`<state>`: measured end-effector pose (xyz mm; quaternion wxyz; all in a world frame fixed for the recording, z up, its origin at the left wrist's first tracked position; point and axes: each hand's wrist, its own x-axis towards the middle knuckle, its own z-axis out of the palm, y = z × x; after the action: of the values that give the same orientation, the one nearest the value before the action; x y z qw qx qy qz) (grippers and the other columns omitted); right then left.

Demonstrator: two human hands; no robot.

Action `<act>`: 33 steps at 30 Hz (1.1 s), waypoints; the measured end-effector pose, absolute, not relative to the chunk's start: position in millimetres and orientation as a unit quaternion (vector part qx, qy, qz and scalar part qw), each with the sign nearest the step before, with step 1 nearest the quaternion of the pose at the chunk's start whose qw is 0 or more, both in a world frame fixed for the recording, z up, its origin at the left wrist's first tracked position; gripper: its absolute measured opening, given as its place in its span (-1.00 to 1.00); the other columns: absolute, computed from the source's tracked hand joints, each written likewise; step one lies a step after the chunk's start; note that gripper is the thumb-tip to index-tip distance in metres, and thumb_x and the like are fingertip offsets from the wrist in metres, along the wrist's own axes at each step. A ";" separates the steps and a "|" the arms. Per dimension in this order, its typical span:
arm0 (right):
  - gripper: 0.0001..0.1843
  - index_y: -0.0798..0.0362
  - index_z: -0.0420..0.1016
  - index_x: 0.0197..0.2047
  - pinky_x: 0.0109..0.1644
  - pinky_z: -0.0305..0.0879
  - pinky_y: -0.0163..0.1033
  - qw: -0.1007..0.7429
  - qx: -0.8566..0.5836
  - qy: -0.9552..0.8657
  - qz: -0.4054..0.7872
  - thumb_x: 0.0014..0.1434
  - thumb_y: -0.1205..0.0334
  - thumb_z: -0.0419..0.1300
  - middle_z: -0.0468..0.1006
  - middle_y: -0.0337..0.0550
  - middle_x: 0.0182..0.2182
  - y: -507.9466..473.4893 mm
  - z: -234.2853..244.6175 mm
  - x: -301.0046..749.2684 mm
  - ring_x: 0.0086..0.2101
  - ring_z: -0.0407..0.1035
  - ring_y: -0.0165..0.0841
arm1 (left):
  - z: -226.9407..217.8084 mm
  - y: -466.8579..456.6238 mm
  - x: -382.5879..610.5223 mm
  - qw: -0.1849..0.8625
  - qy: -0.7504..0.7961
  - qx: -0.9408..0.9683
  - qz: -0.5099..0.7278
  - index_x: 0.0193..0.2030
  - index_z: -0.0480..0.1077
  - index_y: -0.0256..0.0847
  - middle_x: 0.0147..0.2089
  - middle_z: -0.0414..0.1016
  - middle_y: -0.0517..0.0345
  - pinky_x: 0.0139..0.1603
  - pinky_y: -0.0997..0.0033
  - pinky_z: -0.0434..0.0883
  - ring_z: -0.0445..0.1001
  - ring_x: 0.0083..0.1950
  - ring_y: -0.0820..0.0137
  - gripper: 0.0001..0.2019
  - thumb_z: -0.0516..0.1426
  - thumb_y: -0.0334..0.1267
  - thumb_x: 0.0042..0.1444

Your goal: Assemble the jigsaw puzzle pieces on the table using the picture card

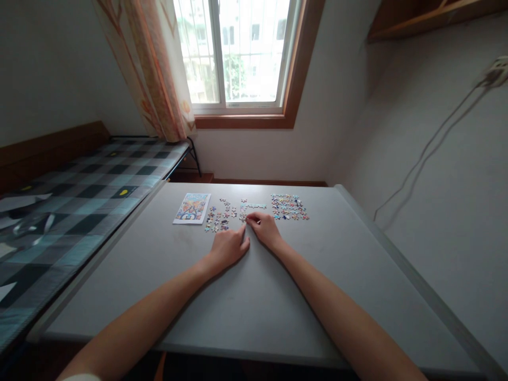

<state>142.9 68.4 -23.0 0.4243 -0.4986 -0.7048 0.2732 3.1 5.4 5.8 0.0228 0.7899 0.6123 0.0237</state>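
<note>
We see multicoloured puzzle pieces (293, 216) beside our right hand (265, 227); grey tabletop (317, 259) beneath it; checked blue-black bedding (79, 203) leftward.

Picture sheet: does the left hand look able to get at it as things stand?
Probably yes: nothing lies on the picture sheet, and bare table leads to its near edge, though the left hand should skirt the loose puzzle pieces.

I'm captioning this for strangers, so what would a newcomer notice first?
Probably the bright, brown-trimmed glass window, top centre. Then the left hand and right hand, fingertips close together among small multicoloured jigsaw pieces on the grey table. A colourful rectangular printed sheet lies left of those.
</note>
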 end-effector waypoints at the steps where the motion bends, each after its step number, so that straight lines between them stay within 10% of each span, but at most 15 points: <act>1: -0.86 0.02 0.56 -0.38 -0.20 0.34 -0.22 0.421 -0.499 -0.705 0.275 0.03 0.34 0.17 0.60 -0.16 -0.38 70.0 -22.6 140.8 -0.34 0.46 -0.30 | 5.7 5.7 3.1 0.022 0.615 0.787 0.027 0.12 0.27 -0.11 -0.26 0.55 -0.01 -0.22 0.32 0.35 0.52 -0.25 0.23 -0.57 -0.14 -0.02 0.22; 33: -0.93 0.06 0.52 -0.36 -0.09 0.18 -0.23 0.352 -0.527 -0.761 0.141 0.07 0.30 0.20 0.38 -0.17 -0.39 60.6 -25.1 137.5 -0.28 0.26 -0.35 | 1.5 8.2 1.2 0.007 0.646 0.763 0.035 0.02 0.32 -0.20 -0.29 0.53 -0.06 -0.23 0.30 0.35 0.51 -0.25 0.21 -0.55 -0.18 0.02 0.23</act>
<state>137.5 60.6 -25.1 0.3521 -0.5268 -0.7606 0.1412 1.2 8.2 1.5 0.0071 0.7626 0.6459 0.0352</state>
